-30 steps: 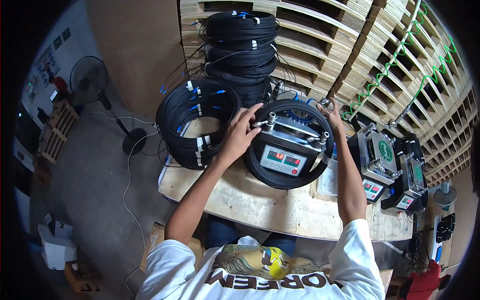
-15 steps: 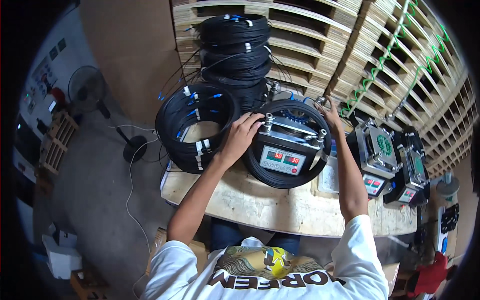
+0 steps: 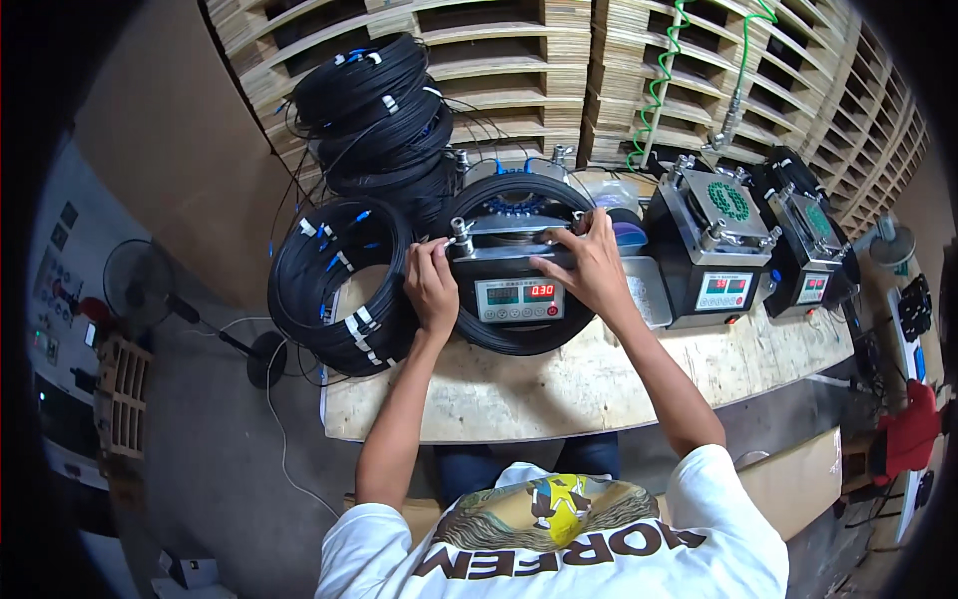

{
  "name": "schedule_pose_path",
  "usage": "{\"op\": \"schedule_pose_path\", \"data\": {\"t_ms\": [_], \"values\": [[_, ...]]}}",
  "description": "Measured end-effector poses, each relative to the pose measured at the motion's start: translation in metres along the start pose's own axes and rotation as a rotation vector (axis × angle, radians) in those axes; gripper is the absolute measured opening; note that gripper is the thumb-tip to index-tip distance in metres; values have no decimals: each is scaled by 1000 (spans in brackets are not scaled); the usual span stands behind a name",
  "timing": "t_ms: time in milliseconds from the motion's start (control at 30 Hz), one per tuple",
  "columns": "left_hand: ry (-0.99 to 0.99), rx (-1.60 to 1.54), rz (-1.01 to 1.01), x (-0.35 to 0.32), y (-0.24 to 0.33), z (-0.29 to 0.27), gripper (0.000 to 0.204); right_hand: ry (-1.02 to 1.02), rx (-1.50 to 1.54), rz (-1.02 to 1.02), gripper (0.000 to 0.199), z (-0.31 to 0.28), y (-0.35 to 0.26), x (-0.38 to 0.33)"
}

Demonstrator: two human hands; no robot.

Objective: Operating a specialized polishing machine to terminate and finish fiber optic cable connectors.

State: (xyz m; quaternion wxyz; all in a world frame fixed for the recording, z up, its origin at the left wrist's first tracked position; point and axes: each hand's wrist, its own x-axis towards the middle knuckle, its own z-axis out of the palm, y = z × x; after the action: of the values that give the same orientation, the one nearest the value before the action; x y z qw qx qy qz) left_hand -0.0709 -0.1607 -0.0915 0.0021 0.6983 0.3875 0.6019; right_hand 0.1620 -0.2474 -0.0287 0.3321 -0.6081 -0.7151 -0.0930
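Note:
A black polishing machine (image 3: 499,270) with a metal clamping plate stands in front of me, a coil of black fibre optic cable (image 3: 499,344) looped around it. Blue connectors (image 3: 514,168) lead into its top. My left hand (image 3: 432,288) pinches the lever of the front left clamp knob (image 3: 461,238). My right hand (image 3: 595,262) curls over the front right clamp knob (image 3: 580,222), its index fingertip at the lever and its thumb held apart below. The hand partly hides that knob. On the front panel (image 3: 520,299), the right red digits glow while the left display is dim.
Cable coils stand in a low stack (image 3: 334,290) at left and a taller stack (image 3: 374,130) behind. Two similar machines (image 3: 714,250) (image 3: 810,245) are to the right, past a clear tray (image 3: 647,290). Wooden pallets (image 3: 489,50) rise behind the wooden table (image 3: 399,414).
My right hand has moved from the machine's far right corner to its front right knob. My left hand has shifted to the outer side of its knob. The left display has gone dim.

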Motion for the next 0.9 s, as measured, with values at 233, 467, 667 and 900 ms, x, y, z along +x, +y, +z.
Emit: {"op": "schedule_pose_path", "data": {"t_ms": [233, 467, 667, 900], "values": [[43, 126, 76, -3, 3, -1, 18, 104, 468, 103, 22, 9, 35, -26], [3, -30, 1, -1, 4, 1, 17, 174, 586, 221, 14, 11, 28, -22], [0, -62, 15, -2, 2, 4, 18, 329, 654, 249, 15, 14, 37, -19], [5, -39, 11, -5, 4, 3, 17, 207, 504, 488, 24, 7, 35, -24]]}}
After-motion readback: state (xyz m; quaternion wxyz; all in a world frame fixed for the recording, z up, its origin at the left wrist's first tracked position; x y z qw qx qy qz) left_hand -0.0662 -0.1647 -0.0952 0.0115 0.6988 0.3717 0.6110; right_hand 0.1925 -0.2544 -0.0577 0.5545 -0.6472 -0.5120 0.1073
